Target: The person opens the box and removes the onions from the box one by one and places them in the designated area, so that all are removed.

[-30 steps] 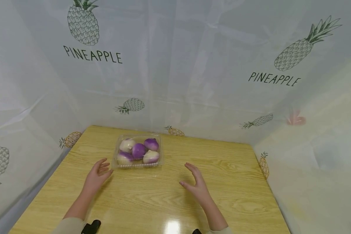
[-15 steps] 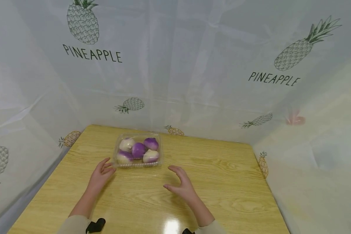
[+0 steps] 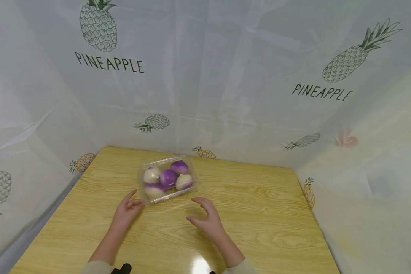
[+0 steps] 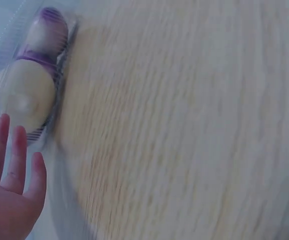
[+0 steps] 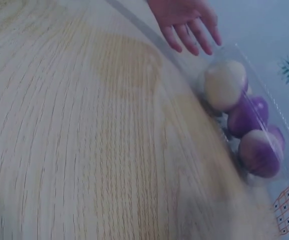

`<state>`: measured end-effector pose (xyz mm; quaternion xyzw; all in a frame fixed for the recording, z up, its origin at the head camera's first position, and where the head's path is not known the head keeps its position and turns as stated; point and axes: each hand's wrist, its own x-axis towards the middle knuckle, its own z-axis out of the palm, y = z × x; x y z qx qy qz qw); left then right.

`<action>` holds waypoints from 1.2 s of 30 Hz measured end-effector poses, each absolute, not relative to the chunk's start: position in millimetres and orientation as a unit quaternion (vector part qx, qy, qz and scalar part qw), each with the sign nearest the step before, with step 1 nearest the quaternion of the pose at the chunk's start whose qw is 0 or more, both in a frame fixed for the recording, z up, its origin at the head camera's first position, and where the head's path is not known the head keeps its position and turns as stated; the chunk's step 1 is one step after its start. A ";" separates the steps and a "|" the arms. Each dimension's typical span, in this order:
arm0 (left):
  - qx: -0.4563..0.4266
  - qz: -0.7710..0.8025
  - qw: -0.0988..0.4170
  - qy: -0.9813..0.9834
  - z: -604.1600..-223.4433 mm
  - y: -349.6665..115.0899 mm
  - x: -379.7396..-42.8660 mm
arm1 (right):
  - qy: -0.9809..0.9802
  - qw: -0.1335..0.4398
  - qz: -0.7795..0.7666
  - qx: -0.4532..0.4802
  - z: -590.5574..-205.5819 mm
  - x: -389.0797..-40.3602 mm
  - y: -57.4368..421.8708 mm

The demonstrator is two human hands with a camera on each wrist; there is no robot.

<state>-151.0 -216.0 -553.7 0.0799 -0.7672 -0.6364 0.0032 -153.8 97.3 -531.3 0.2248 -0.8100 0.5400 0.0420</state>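
A clear plastic clamshell box [image 3: 172, 195] holds several purple-and-white turnips [image 3: 168, 178] and sits askew on the table. At its near left corner is my left hand [image 3: 125, 215], the thumb seemingly touching the box. In the left wrist view, several fairly straight fingers [image 4: 17, 160] reach toward the box's end. Off the near right corner my right hand [image 3: 209, 222] hovers, thumb and fingers spread in a loose curve around nothing. The right wrist view catches the box [image 5: 269, 95] between both hands, with only fingertips of the right one at the edge.
The wood-grain table [image 3: 253, 217] extends to the right and in front of the box. A pale curtain [image 3: 226, 76] printed with pineapples hangs close behind the table and along both sides.
The box has turned counterclockwise and shifted right, its left end coming nearer. My left hand has moved right along with it. My right hand has come leftward toward the box.
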 end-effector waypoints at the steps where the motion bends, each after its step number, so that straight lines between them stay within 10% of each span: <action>1: 0.077 -0.636 0.002 -0.768 -553.9 -213.6 -150.5 | -0.809 0.041 0.542 0.225 -530.8 -153.3 96.6; 36: 0.038 -0.688 -0.040 -0.723 -564.6 -125.2 -142.5 | -0.813 0.034 0.555 0.176 -538.3 -127.7 84.0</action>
